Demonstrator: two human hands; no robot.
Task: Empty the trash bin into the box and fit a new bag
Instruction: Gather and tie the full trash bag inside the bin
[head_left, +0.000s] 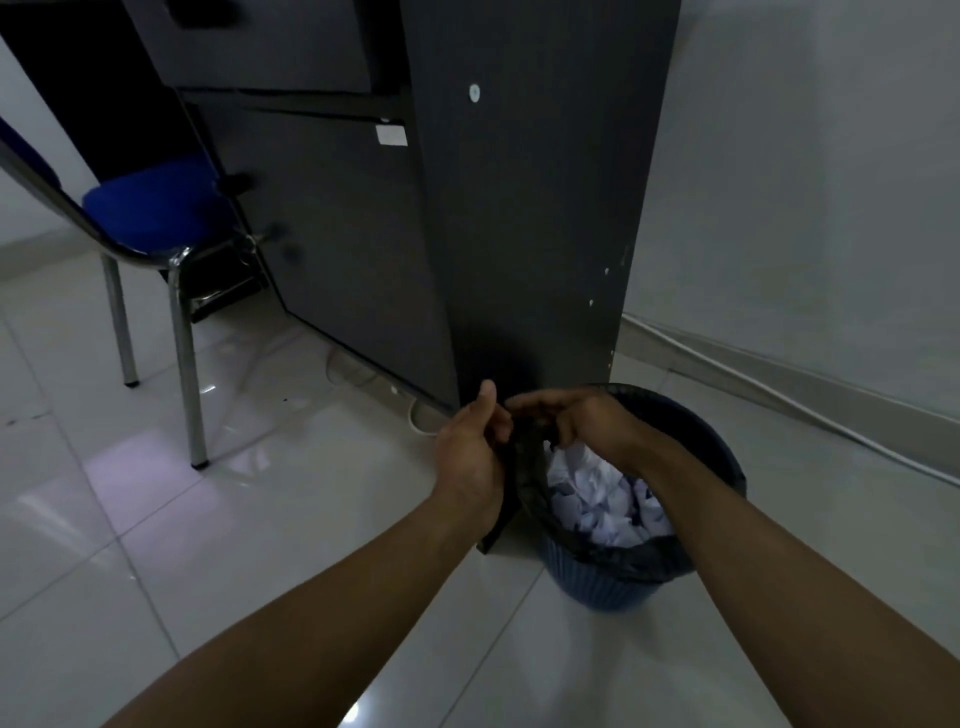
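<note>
Two bare arms reach out to the blue trash bin (613, 582) on the floor.

Left hand (470, 452) is at the bin's left rim, thumb up, its grip pinched on the black bag (524, 467). Right hand (582, 421) curls down over the bin's far rim, its grip closed on the same bag. White crumpled paper (597, 499) fills the bin. Behind the bin stands a dark cabinet (519, 208).

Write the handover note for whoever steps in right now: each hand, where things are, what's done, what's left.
Left hand: pinching the black bag at the bin's far-left rim.
Right hand: fingers gripping the same bag edge there.
Blue bin: on the floor beside the dark desk, bag in it, full of crumpled paper.
Done: nothing emptied.
Left: tip the paper into the box, which is not in view; fit a new bag.
</note>
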